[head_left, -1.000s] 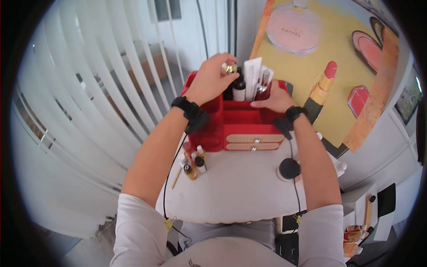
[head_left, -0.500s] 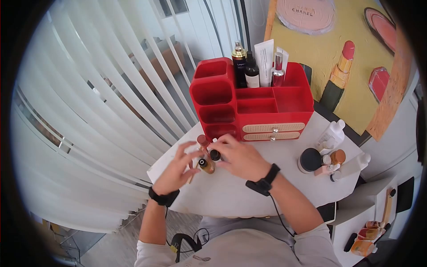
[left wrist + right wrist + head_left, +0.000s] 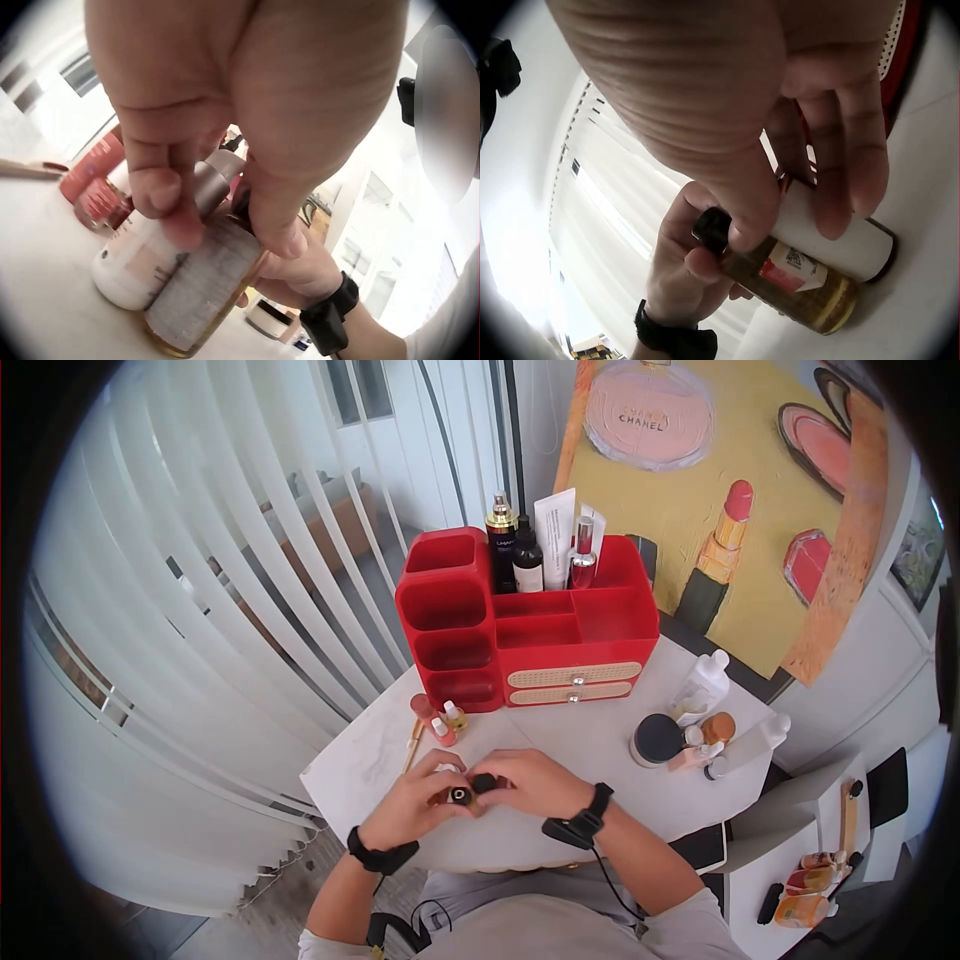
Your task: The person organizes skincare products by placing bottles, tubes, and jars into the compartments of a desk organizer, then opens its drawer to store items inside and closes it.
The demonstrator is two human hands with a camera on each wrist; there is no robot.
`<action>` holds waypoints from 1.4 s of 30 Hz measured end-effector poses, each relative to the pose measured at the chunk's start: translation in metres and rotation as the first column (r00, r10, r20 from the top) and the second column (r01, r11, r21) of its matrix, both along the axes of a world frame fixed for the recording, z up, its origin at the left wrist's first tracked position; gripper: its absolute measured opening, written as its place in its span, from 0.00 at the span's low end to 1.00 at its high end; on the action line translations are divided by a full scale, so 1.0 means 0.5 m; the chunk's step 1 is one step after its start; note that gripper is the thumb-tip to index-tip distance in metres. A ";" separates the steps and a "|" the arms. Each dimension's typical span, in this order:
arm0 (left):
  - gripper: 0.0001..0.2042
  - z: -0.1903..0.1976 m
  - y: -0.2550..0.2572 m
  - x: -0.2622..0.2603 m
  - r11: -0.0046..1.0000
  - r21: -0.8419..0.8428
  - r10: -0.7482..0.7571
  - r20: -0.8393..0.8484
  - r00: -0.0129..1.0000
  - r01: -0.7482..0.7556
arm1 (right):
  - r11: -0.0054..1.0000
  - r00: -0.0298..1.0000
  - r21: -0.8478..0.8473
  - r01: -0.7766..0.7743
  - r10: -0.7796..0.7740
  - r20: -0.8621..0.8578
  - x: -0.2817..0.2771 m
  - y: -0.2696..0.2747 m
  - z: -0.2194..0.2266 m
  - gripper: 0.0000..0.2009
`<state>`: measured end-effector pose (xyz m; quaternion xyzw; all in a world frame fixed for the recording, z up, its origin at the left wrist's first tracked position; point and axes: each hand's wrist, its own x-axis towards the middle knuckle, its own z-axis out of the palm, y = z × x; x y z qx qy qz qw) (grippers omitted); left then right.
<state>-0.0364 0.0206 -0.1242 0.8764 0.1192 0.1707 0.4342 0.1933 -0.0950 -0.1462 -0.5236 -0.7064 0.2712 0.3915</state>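
Observation:
Near the table's front edge, my left hand (image 3: 408, 808) and right hand (image 3: 545, 785) meet around two dark-capped bottles. The left pinches the amber bottle (image 3: 810, 292) by its black cap (image 3: 713, 229), which has a ring-like top (image 3: 459, 795) in the head view. The right curls its fingers round the white bottle (image 3: 840, 244), with its thumb against the amber bottle's neck. Both bottles tilt side by side, nearly touching; in the left wrist view the white bottle (image 3: 131, 270) lies beyond the amber one (image 3: 199, 289). Their bodies are mostly hidden in the head view.
A red organizer (image 3: 575, 652) at the back holds several upright bottles and a white tube (image 3: 556, 535). Small pink bottles (image 3: 443, 732) and a gold stick (image 3: 412, 745) lie at left. A black-lidded jar (image 3: 657, 740) and a white bottle (image 3: 704, 682) stand at right.
Both hands left the organizer, reached the small bottles at left, then came toward the front edge with the two dark-capped ones. The gold-topped bottle stands in the organizer.

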 end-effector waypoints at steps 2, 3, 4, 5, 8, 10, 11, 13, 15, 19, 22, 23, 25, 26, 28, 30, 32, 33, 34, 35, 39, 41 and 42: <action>0.17 0.012 -0.024 0.027 1.000 -0.004 0.019 0.025 1.000 -0.019 | 1.000 0.999 -0.022 0.013 -0.014 -0.031 0.021 -0.027 0.002 0.17; 0.17 0.020 -0.030 0.042 0.999 -0.014 0.033 0.076 0.997 -0.032 | 0.998 0.995 0.030 0.062 -0.060 -0.075 0.033 -0.038 0.005 0.17; 0.17 0.033 -0.034 0.060 0.999 -0.023 0.049 0.129 0.990 -0.046 | 0.990 0.988 0.082 0.111 -0.101 -0.119 0.046 -0.048 0.012 0.17; 0.17 0.057 -0.036 0.082 0.998 -0.025 0.053 0.135 0.989 -0.050 | 0.977 0.980 0.114 0.178 -0.165 -0.115 0.055 -0.062 0.050 0.18; 0.19 0.167 -0.028 0.162 0.983 0.122 0.080 0.372 0.925 -0.134 | 0.878 0.941 0.341 0.337 -0.318 -0.111 0.095 -0.059 0.178 0.17; 0.17 0.237 0.005 0.231 0.976 0.147 0.061 0.517 0.854 -0.159 | 0.772 0.883 0.442 0.457 -0.452 -0.124 0.126 -0.029 0.247 0.16; 0.15 0.262 0.024 0.262 0.982 0.070 0.113 0.522 0.845 -0.175 | 0.722 0.847 0.469 0.508 -0.518 -0.120 0.145 -0.012 0.272 0.15; 0.15 0.294 0.069 0.324 0.967 0.119 0.143 0.481 0.865 -0.225 | 0.735 0.845 0.426 0.527 -0.505 -0.174 0.195 0.039 0.283 0.15; 0.15 0.299 0.110 0.369 0.948 0.170 0.173 0.439 0.882 -0.271 | 0.747 0.838 0.381 0.545 -0.494 -0.231 0.236 0.078 0.271 0.15; 0.17 0.271 0.159 0.421 0.906 0.272 0.209 0.377 0.902 -0.324 | 0.800 0.837 0.247 0.547 -0.524 -0.156 0.268 0.104 0.262 0.15; 0.19 0.258 0.167 0.429 0.872 0.340 0.226 0.357 0.906 -0.352 | 0.805 0.828 0.197 0.560 -0.552 -0.097 0.273 0.109 0.255 0.14; 0.19 0.258 0.170 0.431 0.847 0.380 0.230 0.366 0.902 -0.371 | 0.809 0.837 0.225 0.543 -0.541 -0.079 0.281 0.117 0.241 0.14; 0.19 0.262 0.176 0.437 0.821 0.420 0.234 0.369 0.899 -0.386 | 0.812 0.845 0.249 0.528 -0.530 -0.065 0.291 0.127 0.223 0.14; 0.19 0.267 0.180 0.441 0.843 0.396 0.251 0.309 0.917 -0.364 | 0.816 0.847 0.240 0.526 -0.528 -0.058 0.294 0.131 0.218 0.14; 0.20 0.275 0.189 0.449 0.862 0.369 0.270 0.245 0.931 -0.347 | 0.823 0.851 0.230 0.519 -0.522 -0.053 0.297 0.139 0.213 0.14; 0.20 0.273 0.193 0.454 0.864 0.372 0.271 0.222 0.937 -0.338 | 0.804 0.830 0.222 0.552 -0.555 -0.054 0.299 0.143 0.206 0.17; 0.20 0.264 0.191 0.450 0.857 0.369 0.288 0.232 0.929 -0.359 | 0.804 0.831 0.227 0.549 -0.555 -0.043 0.303 0.146 0.202 0.17; 0.20 0.263 0.191 0.450 0.849 0.374 0.297 0.247 0.922 -0.374 | 0.799 0.828 0.241 0.551 -0.560 -0.035 0.305 0.147 0.201 0.17; 0.21 0.269 0.189 0.451 0.840 0.380 0.303 0.262 0.916 -0.387 | 0.798 0.827 0.242 0.553 -0.562 -0.037 0.303 0.146 0.205 0.17; 0.21 0.272 0.185 0.450 0.840 0.382 0.301 0.261 0.917 -0.384 | 0.791 0.820 0.238 0.563 -0.570 -0.047 0.298 0.144 0.207 0.16; 0.19 0.260 0.185 0.448 0.817 0.431 0.299 0.252 0.920 -0.384 | 0.767 0.803 0.248 0.592 -0.589 -0.094 0.268 0.129 0.235 0.14; 0.19 0.260 0.180 0.442 0.799 0.466 0.298 0.244 0.923 -0.381 | 0.752 0.797 0.297 0.588 -0.602 -0.054 0.275 0.140 0.228 0.13; 0.19 0.257 0.173 0.445 0.808 0.460 0.325 0.174 0.929 -0.369 | 0.734 0.785 0.347 0.584 -0.619 -0.013 0.277 0.144 0.223 0.13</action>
